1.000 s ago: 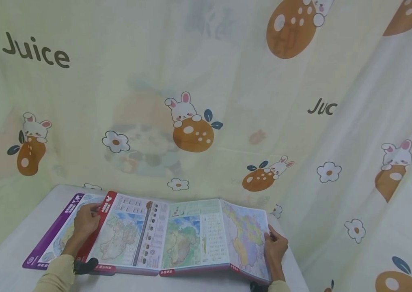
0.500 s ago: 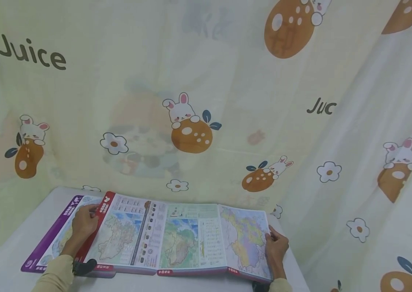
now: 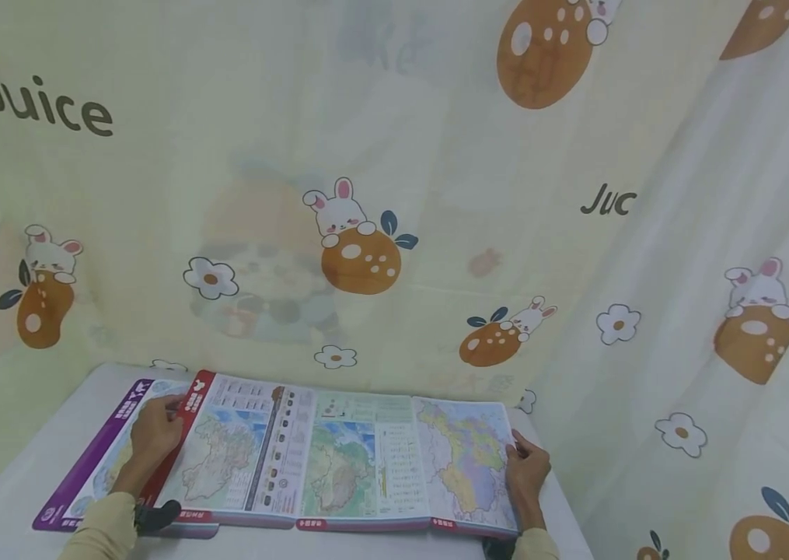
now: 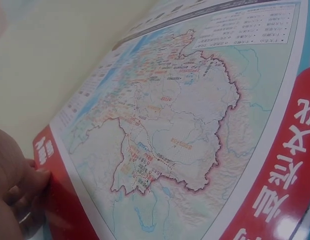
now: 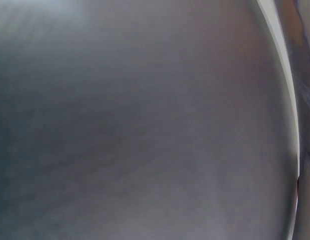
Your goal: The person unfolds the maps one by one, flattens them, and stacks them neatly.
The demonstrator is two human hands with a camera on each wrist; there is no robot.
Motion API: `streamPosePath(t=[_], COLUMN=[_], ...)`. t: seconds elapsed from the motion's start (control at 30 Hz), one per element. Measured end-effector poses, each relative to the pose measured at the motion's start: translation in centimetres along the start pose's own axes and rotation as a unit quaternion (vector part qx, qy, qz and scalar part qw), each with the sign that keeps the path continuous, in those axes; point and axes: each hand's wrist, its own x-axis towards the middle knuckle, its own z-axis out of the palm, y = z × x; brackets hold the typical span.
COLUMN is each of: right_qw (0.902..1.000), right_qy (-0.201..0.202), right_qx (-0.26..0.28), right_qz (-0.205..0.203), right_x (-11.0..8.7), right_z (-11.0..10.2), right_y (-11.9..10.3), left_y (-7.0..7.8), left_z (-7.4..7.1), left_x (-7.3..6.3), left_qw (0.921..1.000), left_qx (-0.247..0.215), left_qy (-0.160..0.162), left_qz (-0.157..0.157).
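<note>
Flatter than a second ago, the rightmost fold of the fold-out map [image 3: 341, 459] has dropped. Leftmost, a purple-edged map [image 3: 89, 463] lies below the left hand [image 3: 155, 432] and partly under the fold-out map, whose red edge that hand pinches. Printed panels stretch rightward from this grip to the right hand [image 3: 528, 470], which pinches the opposite edge. Beyond both grips hangs a patterned curtain [image 3: 408, 327].
</note>
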Motion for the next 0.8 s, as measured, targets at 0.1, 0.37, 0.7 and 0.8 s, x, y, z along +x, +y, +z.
streamPosePath(t=[0.1,0.37,0.7,0.8], right_qw=[0.9999,0.9996,0.9994,0.9986], right_qy=[-0.002,-0.004,0.0,0.011], right_qx=[-0.011,-0.023,-0.035,-0.051], right_qz=[0.008,0.013,-0.003,-0.01], right_x=[0.0,-0.3,-0.3,0.0], right_z=[0.1,0.0,0.1,0.4], right_y=[0.0,-0.5,0.0,0.3], left_y=[-0.2,-0.8,-0.8,-0.6], left_z=[0.0,0.3,0.8,0.9], left_x=[0.0,0.1,-0.2,-0.2], left_qw=[0.9999,0.9994,0.9988,0.9984], left_qx=[0.01,0.031,0.048,0.055], left_qy=[-0.001,-0.003,0.001,0.004], left_qz=[0.005,0.014,0.008,0.007])
